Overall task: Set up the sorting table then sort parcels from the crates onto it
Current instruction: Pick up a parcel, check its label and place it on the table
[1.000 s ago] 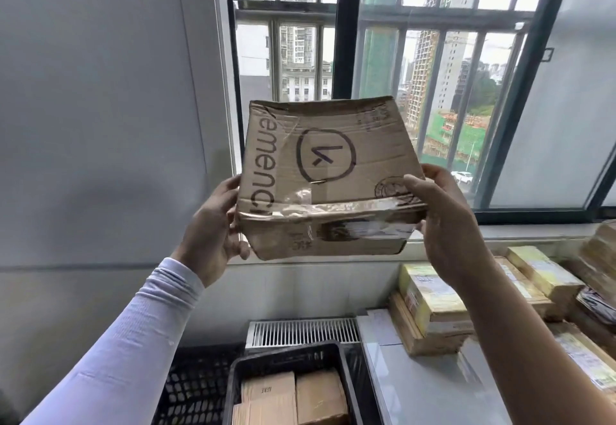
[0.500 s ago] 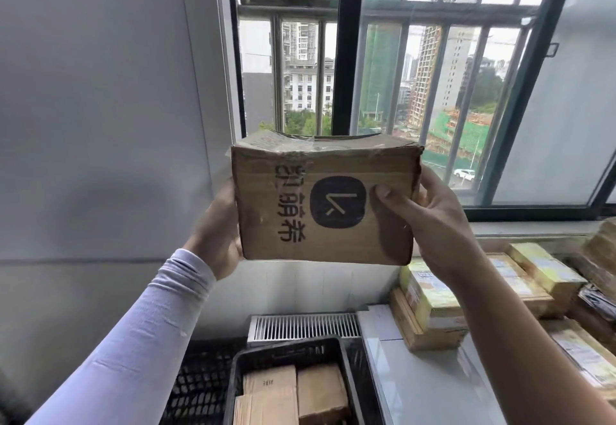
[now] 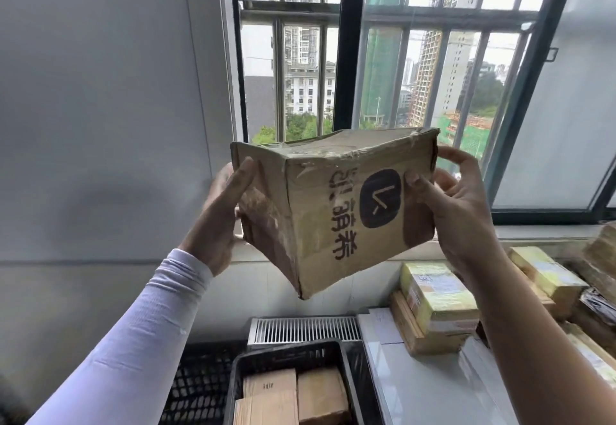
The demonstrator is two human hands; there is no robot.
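I hold a worn brown cardboard parcel with a black logo and dark characters up in front of the window, tilted with one corner pointing down. My left hand grips its left end, thumb lying across the taped side. My right hand grips its right end, thumb on the printed face and fingers behind the edge. Below stands a black crate with several brown parcels inside. The white sorting table lies at the lower right with taped parcels stacked on it.
A barred window fills the back, with a sill below it. More parcels are piled along the table's far right. A white vent grille sits behind the crate, and another black crate stands to its left. A grey wall is at left.
The parcel has been turned in my hands: first its large face with the outlined logo showed, then the printed side, and now it is rotated so a corner points toward me and down.
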